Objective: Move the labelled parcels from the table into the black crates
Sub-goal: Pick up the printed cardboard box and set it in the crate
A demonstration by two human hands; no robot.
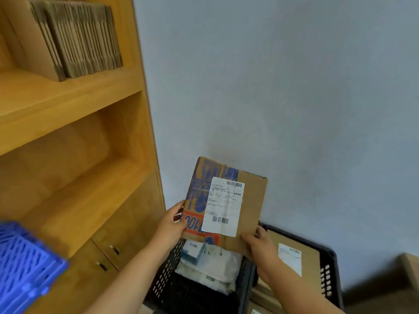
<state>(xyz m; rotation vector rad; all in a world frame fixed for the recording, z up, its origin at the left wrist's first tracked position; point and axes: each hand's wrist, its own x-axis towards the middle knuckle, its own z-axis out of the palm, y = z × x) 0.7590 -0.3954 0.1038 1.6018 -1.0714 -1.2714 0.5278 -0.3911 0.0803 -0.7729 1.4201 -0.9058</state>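
A flat cardboard parcel (pixel 247 200) with blue print and a white barcode label is held upright above two black crates. My left hand (pixel 173 225) grips its left edge and my right hand (pixel 260 244) pinches its lower right corner. The left black crate (pixel 166 268) below holds white bagged parcels (pixel 210 266) with labels. The right black crate (pixel 328 275) holds a brown labelled box (pixel 310 261).
A wooden shelf unit (pixel 74 168) stands to the left, with a stack of flattened cartons (pixel 74 39) on its upper shelf. A blue plastic crate (pixel 25 266) is at the lower left. A grey wall (pixel 294 87) is behind; a cardboard box (pixel 405 268) sits at the right edge.
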